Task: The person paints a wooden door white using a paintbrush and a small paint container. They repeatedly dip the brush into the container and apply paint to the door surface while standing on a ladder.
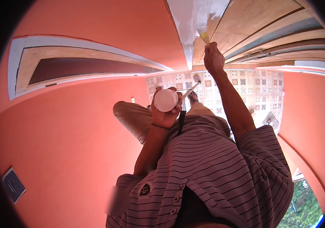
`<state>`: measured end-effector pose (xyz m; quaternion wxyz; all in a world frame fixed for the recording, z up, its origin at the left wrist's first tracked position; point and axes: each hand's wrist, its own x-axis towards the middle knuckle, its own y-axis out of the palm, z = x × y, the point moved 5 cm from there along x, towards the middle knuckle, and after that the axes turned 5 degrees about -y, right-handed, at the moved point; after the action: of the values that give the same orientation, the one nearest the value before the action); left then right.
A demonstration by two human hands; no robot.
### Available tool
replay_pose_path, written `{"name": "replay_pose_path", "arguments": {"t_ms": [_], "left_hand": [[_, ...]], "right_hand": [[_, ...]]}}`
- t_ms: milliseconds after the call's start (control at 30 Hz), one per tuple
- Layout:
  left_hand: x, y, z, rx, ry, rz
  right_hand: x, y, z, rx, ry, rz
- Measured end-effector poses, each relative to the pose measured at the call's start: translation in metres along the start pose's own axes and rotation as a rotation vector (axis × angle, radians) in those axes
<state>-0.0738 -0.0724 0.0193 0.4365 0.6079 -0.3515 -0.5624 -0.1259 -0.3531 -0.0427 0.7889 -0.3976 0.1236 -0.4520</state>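
My left hand [163,118] is wrapped round a small white paint tub [165,100] in front of my body. White fills the tub's round top; I cannot tell whether that is paint or a lid. My right arm reaches up and forward, and my right hand [214,60] grips the handle of a paintbrush [204,37]. The bristles meet a door frame [187,21] with uneven white paint on it, beside the wooden door [253,21]. Beyond my left hand, a thin pale rod [190,91] slants toward the patterned floor.
Orange-pink walls [82,125] stand on both sides. A window with a pale frame [18,68] is at the left, and a dark wall panel [13,185] sits lower down. Patterned tiles [238,91] cover the floor. Greenery [303,205] shows through an opening at the lower right.
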Motion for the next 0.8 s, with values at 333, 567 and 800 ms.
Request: {"name": "replay_pose_path", "arguments": {"t_ms": [333,567,800], "left_hand": [[0.004,0.002,0.001,-0.032,-0.018,-0.029],[0.001,0.001,-0.001,-0.027,-0.013,0.000],[-0.001,0.000,-0.003,-0.014,-0.014,0.042]], "right_hand": [[0.018,-0.038,0.019,-0.067,0.060,0.074],[0.013,-0.090,0.057,0.214,-0.061,-0.196],[0.001,-0.090,0.079,0.404,-0.347,-0.419]]}}
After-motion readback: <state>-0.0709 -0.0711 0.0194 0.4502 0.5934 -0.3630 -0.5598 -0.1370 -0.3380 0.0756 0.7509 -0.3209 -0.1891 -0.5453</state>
